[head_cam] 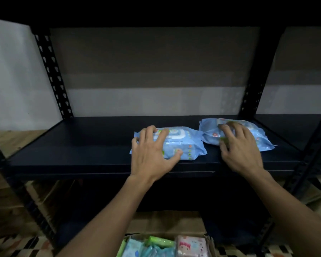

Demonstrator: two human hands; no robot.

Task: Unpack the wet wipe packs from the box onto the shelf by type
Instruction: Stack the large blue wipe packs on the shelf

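Nearest the camera, below and between the 2 forearms, an open cardboard box [210, 243] holds more wet wipe packs: a pink pack [191, 245] toward the right-hand side, a green pack [161, 241] beside it, and pale blue packs [137, 249] under the left forearm. Patterned flooring [13, 245] shows to the left of the left arm.

Above the box, both arms reach forward to the dark shelf [82, 145]. Left hand [153, 151] lies spread over the top of 1 blue pack [182, 143], fingers splayed wide and lightly bent over its upper face, thumb against the near edge; it seems to press or cover the pack more than clasp it. Right hand [239, 145] lies over a 2nd blue pack [261, 140], fingers spread and curved down onto the wrapper; motion blur here makes it hard to say whether they pinch the film or only rest on it.

Both blue packs lie flat on the shelf board, side by side, near each other but apart, the one under the right hand slightly farther back. Left of the left hand the board is bare.

Beyond the hands, 2 perforated black uprights [53, 75] frame the bay, with a pale wall [156, 101] behind.
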